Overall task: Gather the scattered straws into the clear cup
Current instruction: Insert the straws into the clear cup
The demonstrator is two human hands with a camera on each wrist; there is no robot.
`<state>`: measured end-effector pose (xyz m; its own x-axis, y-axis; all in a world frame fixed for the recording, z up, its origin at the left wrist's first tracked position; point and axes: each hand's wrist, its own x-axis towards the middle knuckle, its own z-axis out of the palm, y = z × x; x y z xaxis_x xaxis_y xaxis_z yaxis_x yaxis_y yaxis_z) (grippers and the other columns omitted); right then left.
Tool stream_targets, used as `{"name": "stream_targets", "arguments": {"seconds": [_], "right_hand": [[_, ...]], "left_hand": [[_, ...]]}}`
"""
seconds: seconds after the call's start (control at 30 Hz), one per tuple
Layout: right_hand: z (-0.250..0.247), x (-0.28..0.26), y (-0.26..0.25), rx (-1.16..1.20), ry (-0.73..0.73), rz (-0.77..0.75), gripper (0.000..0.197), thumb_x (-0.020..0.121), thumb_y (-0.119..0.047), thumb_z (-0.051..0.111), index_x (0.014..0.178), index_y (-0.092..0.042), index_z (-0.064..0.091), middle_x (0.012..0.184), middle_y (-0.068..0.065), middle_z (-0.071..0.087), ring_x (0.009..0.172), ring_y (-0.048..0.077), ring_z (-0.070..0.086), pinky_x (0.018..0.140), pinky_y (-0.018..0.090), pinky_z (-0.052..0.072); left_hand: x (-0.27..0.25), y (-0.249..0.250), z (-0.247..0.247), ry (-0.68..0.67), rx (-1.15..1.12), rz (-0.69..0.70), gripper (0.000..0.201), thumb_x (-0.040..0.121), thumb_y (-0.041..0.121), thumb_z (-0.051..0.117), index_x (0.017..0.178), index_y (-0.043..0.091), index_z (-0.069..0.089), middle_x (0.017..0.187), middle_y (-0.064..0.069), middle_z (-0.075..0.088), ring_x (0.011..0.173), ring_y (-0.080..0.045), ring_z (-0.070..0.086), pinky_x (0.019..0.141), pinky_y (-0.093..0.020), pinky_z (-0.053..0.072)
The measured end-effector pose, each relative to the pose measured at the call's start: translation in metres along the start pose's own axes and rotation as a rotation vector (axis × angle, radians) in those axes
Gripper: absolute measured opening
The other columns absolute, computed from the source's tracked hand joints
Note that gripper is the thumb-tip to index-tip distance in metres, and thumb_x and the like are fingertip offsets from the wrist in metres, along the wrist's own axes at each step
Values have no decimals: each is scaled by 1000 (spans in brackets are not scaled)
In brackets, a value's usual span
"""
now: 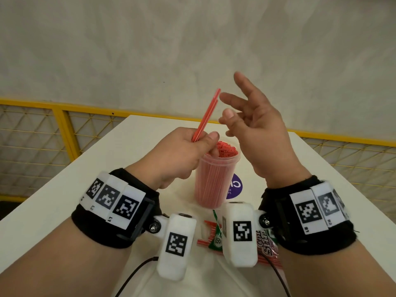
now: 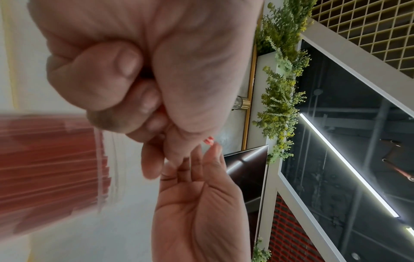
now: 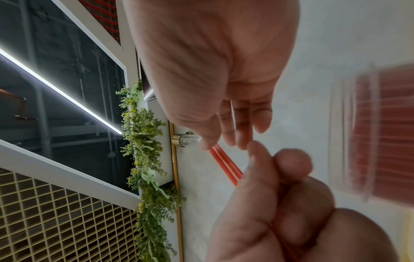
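Red straws, light, thin and easily bent, are pinched low in the left hand above the packed clear cup; right hand is held open, empty.

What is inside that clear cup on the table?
The clear cup is packed with red straws, ends reaching its rim. The left hand covers the near-left part of the opening; the bottom is hidden.
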<state>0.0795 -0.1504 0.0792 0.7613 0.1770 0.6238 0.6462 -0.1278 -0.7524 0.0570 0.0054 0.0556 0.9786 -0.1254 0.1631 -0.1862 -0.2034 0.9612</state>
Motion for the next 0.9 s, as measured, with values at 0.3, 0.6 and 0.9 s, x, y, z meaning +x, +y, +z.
{"name": "stream_targets", "arguments": {"seconds": [0.3, 0.6, 0.9], "right_hand": [[5, -5, -14, 91, -173, 31, 32, 91, -4, 61, 116, -24, 60, 82, 11, 72, 57, 16, 62, 52, 28, 53], [8, -2, -9, 161, 23, 41, 17, 96, -6, 54, 107, -20, 55, 79, 4, 69, 59, 15, 60, 58, 28, 52], [-7, 5, -3, 101, 218, -33, 21, 95, -4, 54, 100, -23, 47, 73, 7, 69, 50, 13, 60, 49, 28, 51]], "left_hand": [[-5, 4, 0, -159, 60, -52, 33, 72, 38, 77, 82, 13, 58, 48, 9, 27, 42, -9, 21, 40, -19, 16], [2, 3, -3, 71, 37, 20, 25, 70, 23, 84, 81, 15, 64, 48, 15, 46, 51, -12, 42, 40, -23, 33], [2, 2, -1, 200, 347, 105, 55, 61, 38, 87, 106, 31, 57, 100, 16, 55, 79, 2, 56, 66, -18, 41]]}}
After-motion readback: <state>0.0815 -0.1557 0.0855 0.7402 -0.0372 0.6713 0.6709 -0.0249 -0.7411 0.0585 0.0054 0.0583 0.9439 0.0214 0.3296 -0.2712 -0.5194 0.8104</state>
